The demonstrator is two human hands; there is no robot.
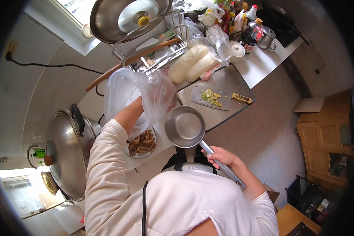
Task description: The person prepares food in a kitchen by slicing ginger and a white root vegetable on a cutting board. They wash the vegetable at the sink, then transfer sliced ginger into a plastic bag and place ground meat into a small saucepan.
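My right hand (225, 157) grips the long handle of a metal saucepan (185, 125). The pan is tilted so its bare inside faces me, and it hangs at the counter's front edge. My left hand (162, 91) reaches into a clear plastic bag (126, 85); the film blurs its fingers, so I cannot tell what they hold. Below that forearm sits a white plate (154, 147) of brown dried strips of food (141, 143). Right of the bag, a cleaver (196, 96) lies flat on a metal board (221, 115), chopped green and pale yellow pieces (211, 97) on its blade.
A wooden rolling pin (106, 78) slants across a metal rack (153, 69). Wrapped pale rolls (191, 63) lie behind the board. Bottles and jars (249, 38) crowd the back right. A large lidded pot (67, 156) stands at left, and a black cord (56, 65) runs along the wall.
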